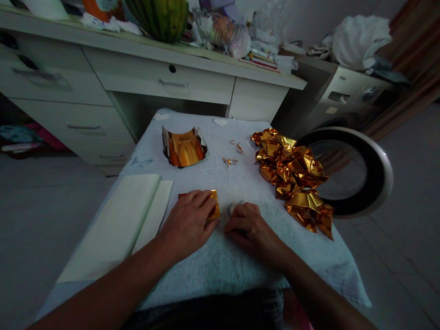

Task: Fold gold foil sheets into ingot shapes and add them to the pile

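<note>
A gold foil piece (215, 207) lay mid-desk under the left hand (189, 220), whose fingers stretched open over it. The right hand (252, 229) curled its fingers nearby, their grip unclear. Crumpled foil (287, 167) lined the desk's right edge, paper (110, 224) the left.

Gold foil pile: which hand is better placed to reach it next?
Probably the right hand: it is nearer the gold foil pile, while the left hand covers a small foil piece.

My left hand (192, 217) covers most of the gold foil piece (216, 210); my right hand (254, 229) partly hides a blurred pale thing (230, 210). The top edge crops the watermelon (160, 18).
</note>
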The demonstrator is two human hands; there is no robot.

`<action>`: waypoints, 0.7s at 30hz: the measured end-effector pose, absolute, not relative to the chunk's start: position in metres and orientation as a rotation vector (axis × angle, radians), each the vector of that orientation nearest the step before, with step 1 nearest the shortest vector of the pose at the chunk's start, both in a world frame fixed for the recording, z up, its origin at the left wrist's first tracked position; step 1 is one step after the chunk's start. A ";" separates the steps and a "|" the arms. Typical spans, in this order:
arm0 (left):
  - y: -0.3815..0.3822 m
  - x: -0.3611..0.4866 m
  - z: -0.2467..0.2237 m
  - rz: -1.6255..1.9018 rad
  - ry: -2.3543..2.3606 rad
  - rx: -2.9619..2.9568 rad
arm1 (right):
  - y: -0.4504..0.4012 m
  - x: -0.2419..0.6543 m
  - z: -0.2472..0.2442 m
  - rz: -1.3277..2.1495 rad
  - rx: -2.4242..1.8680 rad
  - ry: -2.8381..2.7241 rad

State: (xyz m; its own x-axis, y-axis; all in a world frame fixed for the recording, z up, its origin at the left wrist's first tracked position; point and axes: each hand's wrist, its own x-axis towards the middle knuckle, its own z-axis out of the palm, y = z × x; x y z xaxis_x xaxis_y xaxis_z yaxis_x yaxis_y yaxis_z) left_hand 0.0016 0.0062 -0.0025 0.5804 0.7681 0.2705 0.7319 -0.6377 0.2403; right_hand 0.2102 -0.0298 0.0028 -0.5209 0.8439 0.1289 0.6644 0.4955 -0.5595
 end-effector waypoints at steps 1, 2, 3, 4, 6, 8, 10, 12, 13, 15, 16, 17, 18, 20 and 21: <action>0.005 0.001 -0.002 0.531 1.288 2.693 | -0.031 0.210 0.004 0.643 -1.249 -2.358; 0.005 0.001 -0.001 0.525 1.288 2.688 | -0.033 0.210 0.005 0.651 -1.242 -2.362; 0.005 0.001 -0.001 0.521 1.290 2.682 | -0.034 0.210 0.006 0.658 -1.234 -2.368; 0.005 0.001 -0.001 0.518 1.290 2.677 | -0.035 0.210 0.006 0.665 -1.226 -2.374; 0.005 0.001 -0.001 0.523 1.284 2.670 | -0.038 0.211 0.008 0.687 -1.217 -2.389; 0.005 0.002 -0.001 0.531 1.273 2.671 | -0.041 0.211 0.010 0.711 -1.220 -2.403; 0.005 0.002 -0.002 0.538 1.266 2.671 | -0.043 0.212 0.012 0.729 -1.230 -2.414; 0.006 0.001 -0.003 0.539 1.258 2.664 | -0.043 0.215 0.016 0.752 -1.244 -2.423; 0.006 0.001 -0.004 0.539 1.255 2.658 | -0.042 0.216 0.019 0.770 -1.245 -2.431; 0.006 0.001 -0.004 0.540 1.250 2.649 | -0.038 0.219 0.025 0.819 -1.243 -2.443; 0.007 0.001 -0.004 0.544 1.248 2.647 | -0.035 0.219 0.029 0.839 -1.249 -2.440; 0.007 0.001 -0.004 0.547 1.243 2.647 | -0.032 0.219 0.031 0.853 -1.267 -2.426; 0.007 0.001 -0.004 0.549 1.238 2.646 | -0.029 0.218 0.034 0.849 -1.305 -2.396; 0.007 0.001 -0.004 0.551 1.234 2.641 | -0.024 0.213 0.035 0.774 -1.419 -2.315; 0.007 0.000 -0.004 0.553 1.235 2.638 | -0.022 0.209 0.035 0.717 -1.482 -2.280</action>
State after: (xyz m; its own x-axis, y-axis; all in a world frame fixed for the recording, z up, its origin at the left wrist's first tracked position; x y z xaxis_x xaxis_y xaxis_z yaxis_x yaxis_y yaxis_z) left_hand 0.0004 0.0068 -0.0042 0.5865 0.7685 0.2560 0.7027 -0.6399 0.3111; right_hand 0.2085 -0.0224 0.0346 -0.4058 0.9140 0.0003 0.7493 0.3329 -0.5724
